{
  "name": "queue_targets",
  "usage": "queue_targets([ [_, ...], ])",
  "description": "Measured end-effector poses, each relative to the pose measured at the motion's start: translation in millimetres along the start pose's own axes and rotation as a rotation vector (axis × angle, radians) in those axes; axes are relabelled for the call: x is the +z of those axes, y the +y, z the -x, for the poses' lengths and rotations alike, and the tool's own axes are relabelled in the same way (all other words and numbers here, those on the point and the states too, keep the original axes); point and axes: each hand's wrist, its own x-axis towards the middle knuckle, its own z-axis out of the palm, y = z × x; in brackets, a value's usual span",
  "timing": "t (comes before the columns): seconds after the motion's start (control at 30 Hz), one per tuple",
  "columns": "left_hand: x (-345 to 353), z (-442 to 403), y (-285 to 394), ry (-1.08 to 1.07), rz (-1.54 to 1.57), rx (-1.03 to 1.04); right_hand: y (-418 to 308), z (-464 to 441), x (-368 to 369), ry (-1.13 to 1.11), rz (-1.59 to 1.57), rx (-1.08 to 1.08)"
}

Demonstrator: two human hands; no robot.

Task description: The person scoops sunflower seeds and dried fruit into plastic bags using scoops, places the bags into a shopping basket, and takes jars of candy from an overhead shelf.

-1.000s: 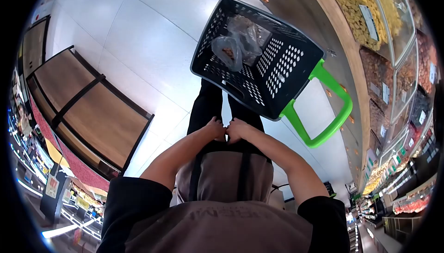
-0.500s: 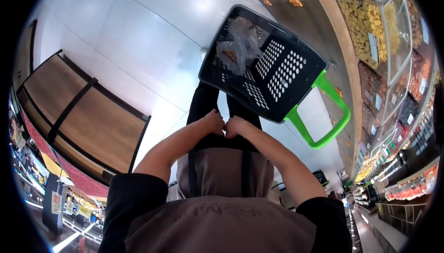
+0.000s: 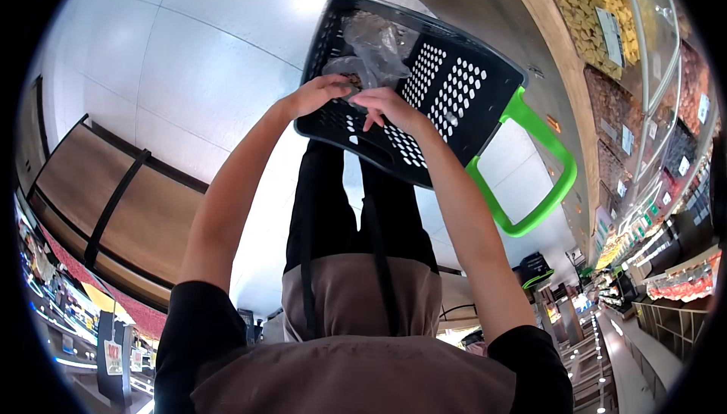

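Observation:
A black shopping basket with perforated walls and a green handle stands in front of my legs. Inside it lie two clear plastic bags. The farther clear bag has contents I cannot make out; brownish pieces show through the nearer plastic bag. My left hand reaches over the basket's near left side, fingers closed on the nearer bag's gathered edge. From the other side my right hand meets it, thumb and forefinger pinching the same plastic while its other fingers hang down. The fingertips partly hide the grip.
At right runs a counter of bulk bins, with yellow dried pieces and reddish goods behind clear covers. A wooden display stand with black trim is on the left. Pale floor tiles lie between.
Both hands have moved forward from in front of my thighs into the basket and onto the nearer bag. The basket appears slightly farther left and higher in the view.

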Motion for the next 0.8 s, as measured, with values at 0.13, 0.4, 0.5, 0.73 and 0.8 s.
queue_targets([
  [0.13, 22.6, -68.5, -29.2, 0.259, -0.154, 0.089, 55.5, -23.4, -63.4, 0.068, -0.079, -0.019],
  [0.4, 29.8, -231.4, -63.0, 0.839, -0.915, -0.028, 167.3, -121.1, -184.6, 0.569, 0.577, 0.131],
  [0.5, 17.2, -260.2, -87.7, 0.74, -0.587, -0.083, 177.4, -147.7, -187.9, 0.634, 0.746, 0.183],
  [0.73, -3.9, -206.2, -24.2, 0.823, -0.592, 0.153, 129.0, -128.2, -174.4, 0.807, 0.408, -0.245],
  [0.8, -5.9, -183.3, 2.0, 0.841, -0.589, 0.148, 94.5, -100.0, -164.6, 0.803, 0.458, -0.264],
])
